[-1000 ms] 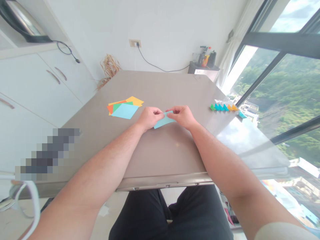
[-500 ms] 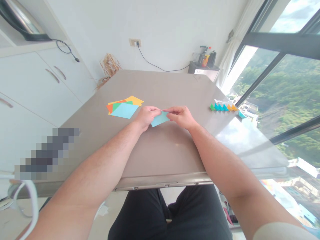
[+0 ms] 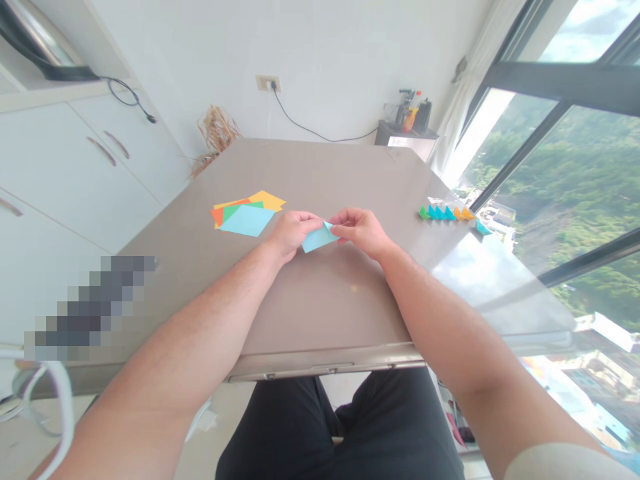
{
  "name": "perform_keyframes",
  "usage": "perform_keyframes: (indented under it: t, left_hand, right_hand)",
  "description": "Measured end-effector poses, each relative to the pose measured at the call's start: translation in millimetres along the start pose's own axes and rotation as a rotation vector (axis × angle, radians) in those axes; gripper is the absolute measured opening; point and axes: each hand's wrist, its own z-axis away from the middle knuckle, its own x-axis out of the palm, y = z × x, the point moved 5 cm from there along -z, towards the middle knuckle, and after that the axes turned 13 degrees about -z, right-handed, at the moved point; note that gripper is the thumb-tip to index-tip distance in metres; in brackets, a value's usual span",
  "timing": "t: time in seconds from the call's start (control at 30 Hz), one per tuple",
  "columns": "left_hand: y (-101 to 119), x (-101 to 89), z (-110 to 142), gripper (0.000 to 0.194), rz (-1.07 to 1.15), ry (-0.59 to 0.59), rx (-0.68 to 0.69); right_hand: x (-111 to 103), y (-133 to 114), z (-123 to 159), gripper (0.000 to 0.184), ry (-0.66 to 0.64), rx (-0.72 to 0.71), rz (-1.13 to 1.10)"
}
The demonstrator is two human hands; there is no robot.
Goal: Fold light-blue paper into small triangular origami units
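Note:
A light-blue sheet of folding paper (image 3: 317, 240) is between my hands over the middle of the table. My left hand (image 3: 294, 233) pinches its left upper side. At its right end, my right hand (image 3: 361, 231) has thumb and fingers closed on the paper, and a small flap stands up at the top edge beside the fingertips. Parts of the sheet are hidden under my fingers. Left of my left hand lies a fanned pile of coloured sheets, a light-blue sheet (image 3: 247, 220) on top, with green, orange and yellow ones beneath.
Several small folded paper pieces (image 3: 445, 213), green, blue and orange, stand in a row at the table's (image 3: 320, 170) right side, with a blue folded piece (image 3: 483, 228) nearer me. A blurred-out dark object (image 3: 95, 307) lies at the left edge.
The right fingertips have shifted slightly from the sheet's top middle toward its right end. A small flap of the blue paper now shows raised there. My left hand stays nearly still.

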Motion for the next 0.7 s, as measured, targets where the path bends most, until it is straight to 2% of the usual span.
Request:
perform_keyframes:
  t: [0.33, 0.7]
  left_hand:
    - [2.9, 2.3, 1.5, 0.019, 0.063, -0.044, -0.011]
    - [2.3, 2.0, 1.0, 0.020, 0.073, -0.035, -0.014]
  right_hand:
    - [4.1, 0.8, 0.2, 0.016, -0.007, 0.030, -0.002]
    - [6.2, 0.6, 0.5, 0.018, -0.006, 0.040, -0.006]
